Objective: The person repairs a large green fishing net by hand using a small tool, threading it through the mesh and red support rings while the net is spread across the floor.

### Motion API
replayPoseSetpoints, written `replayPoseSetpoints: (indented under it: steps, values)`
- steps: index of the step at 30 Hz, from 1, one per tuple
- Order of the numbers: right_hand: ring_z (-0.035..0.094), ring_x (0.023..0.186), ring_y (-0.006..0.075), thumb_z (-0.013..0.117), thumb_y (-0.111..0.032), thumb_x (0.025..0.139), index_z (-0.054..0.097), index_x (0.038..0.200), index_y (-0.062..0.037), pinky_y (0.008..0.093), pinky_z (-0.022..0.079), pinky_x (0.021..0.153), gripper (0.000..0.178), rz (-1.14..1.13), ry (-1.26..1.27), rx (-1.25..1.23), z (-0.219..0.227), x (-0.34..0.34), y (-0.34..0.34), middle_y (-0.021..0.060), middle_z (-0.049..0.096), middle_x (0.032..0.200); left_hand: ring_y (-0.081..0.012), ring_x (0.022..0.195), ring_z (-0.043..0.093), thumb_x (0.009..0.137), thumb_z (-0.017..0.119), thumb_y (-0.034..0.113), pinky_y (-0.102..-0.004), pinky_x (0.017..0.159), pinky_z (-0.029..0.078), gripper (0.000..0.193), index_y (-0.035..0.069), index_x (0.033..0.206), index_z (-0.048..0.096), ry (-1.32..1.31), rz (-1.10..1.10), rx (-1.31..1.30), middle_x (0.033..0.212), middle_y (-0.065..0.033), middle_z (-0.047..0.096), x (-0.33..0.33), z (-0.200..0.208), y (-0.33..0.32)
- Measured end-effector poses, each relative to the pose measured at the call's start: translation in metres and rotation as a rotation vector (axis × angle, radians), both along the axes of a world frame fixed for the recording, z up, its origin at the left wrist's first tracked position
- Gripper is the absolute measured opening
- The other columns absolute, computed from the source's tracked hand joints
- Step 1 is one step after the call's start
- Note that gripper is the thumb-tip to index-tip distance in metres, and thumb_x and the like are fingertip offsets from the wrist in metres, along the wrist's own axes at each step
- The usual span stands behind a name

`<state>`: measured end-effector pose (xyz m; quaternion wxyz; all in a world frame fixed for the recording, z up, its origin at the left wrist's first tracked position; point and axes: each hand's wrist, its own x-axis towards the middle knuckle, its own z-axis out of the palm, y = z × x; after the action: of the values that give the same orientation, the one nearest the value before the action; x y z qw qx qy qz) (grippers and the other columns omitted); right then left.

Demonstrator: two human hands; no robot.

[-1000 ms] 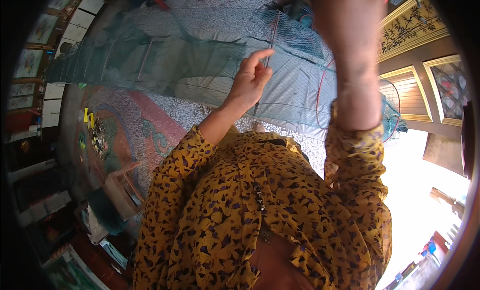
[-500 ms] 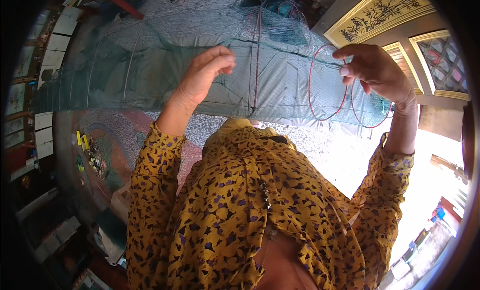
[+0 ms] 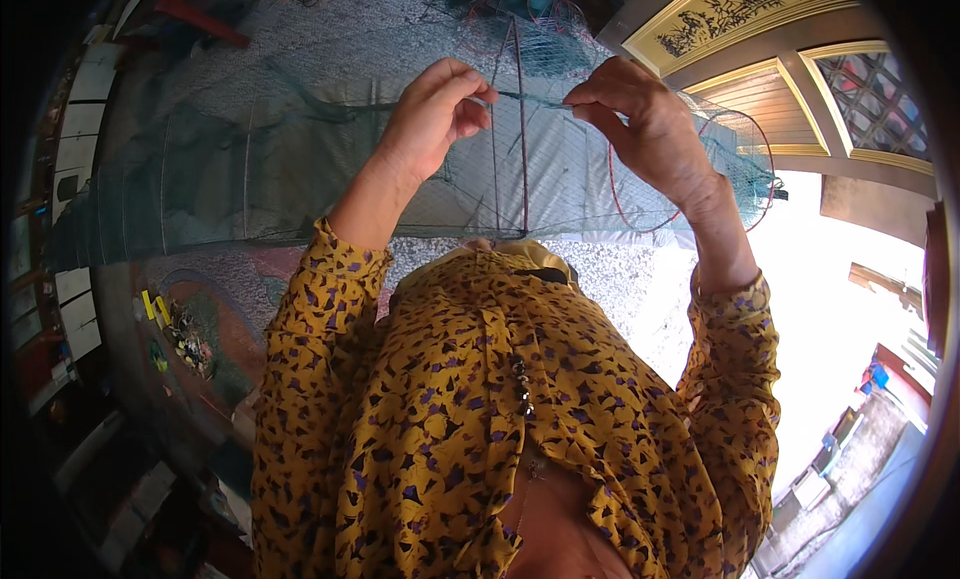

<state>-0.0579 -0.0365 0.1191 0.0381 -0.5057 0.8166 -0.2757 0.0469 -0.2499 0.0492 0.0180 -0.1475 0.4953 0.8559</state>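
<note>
In front of the chest, both hands are raised to a long green net (image 3: 300,169) that stretches across the view from the far left to the right. The left hand (image 3: 432,114) pinches a fold of mesh between thumb and curled fingers; the right hand (image 3: 645,124) pinches the same fold just beside it, fingers closed narrowly. Between the two a short stretch of mesh or cord is pulled taut, likely so that a small spot can be worked on, though what exactly sits between the fingertips is too fine to tell.

The net is a tube kept open by thin hoops: a dark red hoop (image 3: 522,129) stands upright just between the hands, and a rounder red one (image 3: 690,194) shows at the right end. Its long axis runs left to right, roughly level, with the right end nearest the gilded door frame (image 3: 760,19). Below it lies speckled ground (image 3: 620,279). The yellow patterned sleeves (image 3: 330,309) rise from the lower edge.
</note>
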Motion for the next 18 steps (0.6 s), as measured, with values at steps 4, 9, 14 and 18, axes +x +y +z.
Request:
replayPoseSetpoints:
  steps: [4,9,14,18]
  values:
    - [0.061,0.077,0.0187,0.064,-0.014,0.081,0.067,0.085,-0.0093,0.0315,0.051,0.068,0.007,-0.013,0.211,0.086,-0.031,-0.008,0.000,0.0030,0.061,0.081,-0.0053,0.057,0.049,0.094,0.046,0.015,-0.0191,0.048,0.036,0.012,0.007,0.086,0.050,-0.043,-0.022,-0.207,0.088,-0.0086,0.064,-0.001,0.006,0.019]
    - [0.057,0.083,0.0213,0.062,-0.014,0.081,0.065,0.082,-0.0114,0.0313,0.049,0.076,0.004,-0.025,0.045,0.050,-0.052,-0.001,0.002,0.0028,0.058,0.083,-0.0046,0.054,0.046,0.093,0.047,0.013,-0.0194,0.050,0.040,0.012,0.006,0.084,0.050,-0.030,0.007,-0.374,0.091,-0.0086,0.067,0.010,0.003,0.038]
    - [0.057,0.081,0.0237,0.067,-0.011,0.079,0.060,0.095,-0.0070,0.0320,0.049,0.073,0.018,-0.181,-0.386,0.010,-0.058,0.019,-0.011,0.0108,0.055,0.088,-0.0047,0.053,0.046,0.094,0.046,0.014,-0.0182,0.048,0.036,0.012,0.007,0.085,0.050,-0.091,0.059,-0.268,0.092,-0.0097,0.066,0.023,0.003,0.035]
    - [0.057,0.081,0.0245,0.073,-0.012,0.074,0.061,0.093,-0.0070,0.0312,0.050,0.069,0.023,-0.117,-0.337,-0.282,-0.055,0.057,-0.044,0.0113,0.051,0.094,-0.0075,0.055,0.049,0.095,0.044,0.013,-0.0194,0.049,0.037,0.011,0.008,0.086,0.048,-0.125,0.228,-0.057,0.085,-0.0086,0.063,0.040,-0.009,0.022]
